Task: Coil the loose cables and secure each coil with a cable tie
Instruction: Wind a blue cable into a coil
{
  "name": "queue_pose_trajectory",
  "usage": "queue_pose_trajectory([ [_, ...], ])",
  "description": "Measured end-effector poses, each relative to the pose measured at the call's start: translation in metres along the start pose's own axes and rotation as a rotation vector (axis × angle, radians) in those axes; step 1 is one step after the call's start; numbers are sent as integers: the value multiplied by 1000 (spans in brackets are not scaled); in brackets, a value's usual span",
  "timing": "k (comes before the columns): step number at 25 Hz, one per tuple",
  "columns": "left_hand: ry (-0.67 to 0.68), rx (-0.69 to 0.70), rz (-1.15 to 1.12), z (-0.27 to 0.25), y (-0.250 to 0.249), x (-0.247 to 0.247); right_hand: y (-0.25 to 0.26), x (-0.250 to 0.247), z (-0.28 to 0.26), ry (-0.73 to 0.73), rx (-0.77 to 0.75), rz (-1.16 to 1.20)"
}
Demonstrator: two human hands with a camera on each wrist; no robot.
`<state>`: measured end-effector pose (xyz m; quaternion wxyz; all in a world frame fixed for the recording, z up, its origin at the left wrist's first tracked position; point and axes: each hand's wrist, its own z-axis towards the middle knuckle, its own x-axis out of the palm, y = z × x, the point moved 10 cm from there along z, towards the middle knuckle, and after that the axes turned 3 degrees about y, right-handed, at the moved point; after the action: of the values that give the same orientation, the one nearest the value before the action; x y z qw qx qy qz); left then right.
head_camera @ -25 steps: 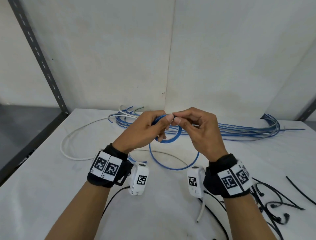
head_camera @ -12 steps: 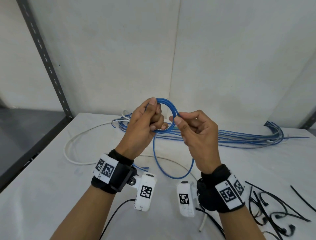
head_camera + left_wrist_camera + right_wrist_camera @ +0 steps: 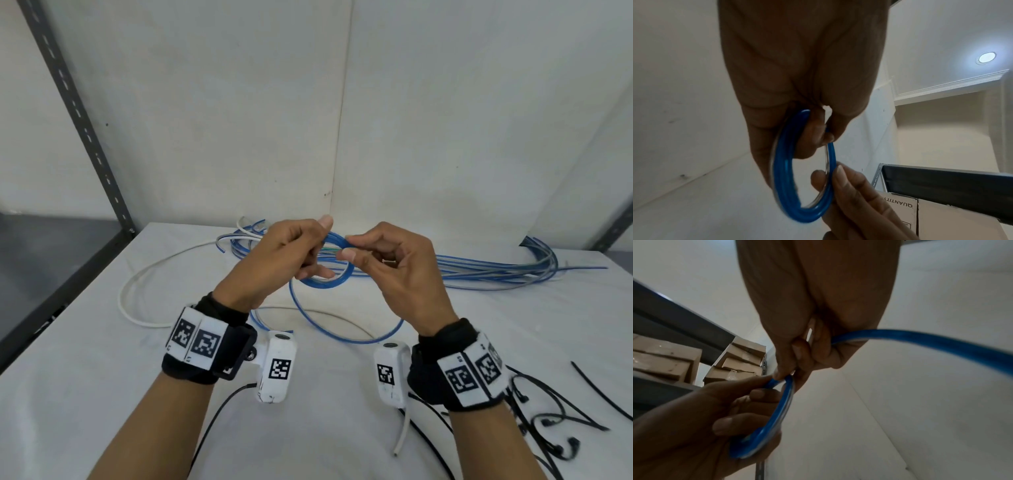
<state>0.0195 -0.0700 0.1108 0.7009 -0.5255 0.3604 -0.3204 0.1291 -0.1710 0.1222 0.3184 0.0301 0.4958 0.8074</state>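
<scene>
Coiling goes best if the left hand (image 3: 291, 253) keeps its fingers curled round the blue coil (image 3: 325, 274) at frame centre while the right hand (image 3: 387, 260), pinching the cable, lays each turn flush.

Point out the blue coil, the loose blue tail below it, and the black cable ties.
blue coil (image 3: 325, 278), head view, lower arc between the hands.
loose blue tail (image 3: 359, 341), head view, bottom of the hanging loop.
black cable ties (image 3: 561, 421), head view, a strand in the pile at right.
</scene>
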Motion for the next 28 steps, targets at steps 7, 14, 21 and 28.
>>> queue_pose_trajectory([
  [7,-186,89,-412,5,-5,-25,5,-15,1,-88,-29,136],
  [14,-301,121,-751,4,-6,-23,2,6,-6,-235,12,308],
  [21,-37,-17,-737,7,0,-3,4,-9,-5,-269,-22,318],
  [28,82,-79,-186,2,5,17,5,-16,-1,17,-17,39],
])
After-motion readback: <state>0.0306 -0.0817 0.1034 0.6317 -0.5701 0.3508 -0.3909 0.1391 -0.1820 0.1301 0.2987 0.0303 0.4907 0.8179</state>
